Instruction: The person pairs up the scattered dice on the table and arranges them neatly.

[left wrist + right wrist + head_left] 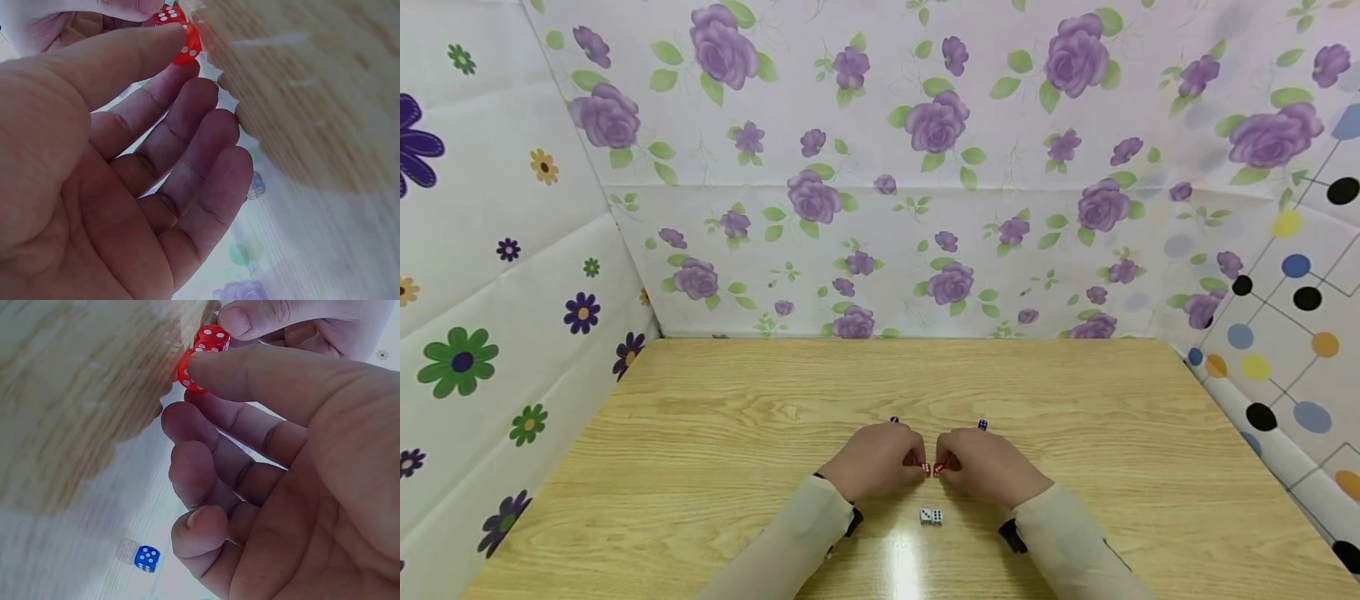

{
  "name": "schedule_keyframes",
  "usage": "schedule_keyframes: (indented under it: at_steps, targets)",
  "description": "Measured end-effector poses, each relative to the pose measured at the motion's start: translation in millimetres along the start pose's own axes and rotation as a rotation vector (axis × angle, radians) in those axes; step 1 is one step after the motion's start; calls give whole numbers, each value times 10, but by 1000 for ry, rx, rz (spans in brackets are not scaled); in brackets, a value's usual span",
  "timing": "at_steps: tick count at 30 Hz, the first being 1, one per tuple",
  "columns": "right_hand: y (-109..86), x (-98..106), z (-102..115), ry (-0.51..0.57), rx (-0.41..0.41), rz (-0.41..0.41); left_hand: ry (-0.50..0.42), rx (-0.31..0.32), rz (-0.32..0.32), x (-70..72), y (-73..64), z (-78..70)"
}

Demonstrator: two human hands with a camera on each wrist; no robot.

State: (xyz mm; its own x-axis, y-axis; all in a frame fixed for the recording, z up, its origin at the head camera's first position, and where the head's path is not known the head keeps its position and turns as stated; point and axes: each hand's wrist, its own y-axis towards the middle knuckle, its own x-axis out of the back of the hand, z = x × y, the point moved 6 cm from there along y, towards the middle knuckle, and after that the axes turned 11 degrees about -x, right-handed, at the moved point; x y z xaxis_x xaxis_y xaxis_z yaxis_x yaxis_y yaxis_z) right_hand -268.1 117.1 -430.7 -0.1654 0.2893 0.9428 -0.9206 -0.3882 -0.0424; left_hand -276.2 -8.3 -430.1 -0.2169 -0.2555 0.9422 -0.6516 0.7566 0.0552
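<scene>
My left hand (876, 462) pinches a red die (926, 470) with white pips between thumb and index finger. Mirroring it, my right hand (988, 467) pinches a second red die (938, 470) the same way. The two dice sit side by side at the tabletop, with a narrow gap between them in the head view. In the right wrist view, my right thumb partly covers its red die (185, 379), and the left hand's die (211, 337) shows just beyond it. The other fingers of both hands are loosely bent and hold nothing.
Two white dice (927, 517) stand side by side nearer me on the wooden table (737, 417). Beyond the hands lie two blue dice, one past the left hand (894, 419) and another blue die (982, 425) past the right. Patterned cloth walls (880, 242) enclose the table's back and sides.
</scene>
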Motion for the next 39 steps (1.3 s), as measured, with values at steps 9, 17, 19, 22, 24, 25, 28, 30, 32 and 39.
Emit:
schedule_keyframes:
  at_steps: [9,17,19,22,24,25,28,30,32,39]
  targets:
    - [1,8,21,7,2,2,10,-5,-3,8,0,-14]
    - [8,-4,20,10,19,-2,13,-10,-9,3,10,-25]
    - [5,-4,15,19,9,3,0,-2,-6,0,3,-18]
    - [-4,6,6,25,-13,16,-15,3,-3,6,-6,-13]
    - [-6,11,1,28,-20,22,-23,4,-2,9,-12,-11]
    - [-6,12,3,26,-18,21,-22,3,-3,8,-12,-11]
    - [-1,10,17,19,4,10,-13,-7,-9,5,-10,-16]
    - [3,3,24,17,17,2,-6,-11,-10,2,-4,-18]
    - [7,-8,26,14,21,-4,2,-18,-13,5,2,-25]
    - [6,-35,20,19,15,0,8,-31,-13,11,7,-51]
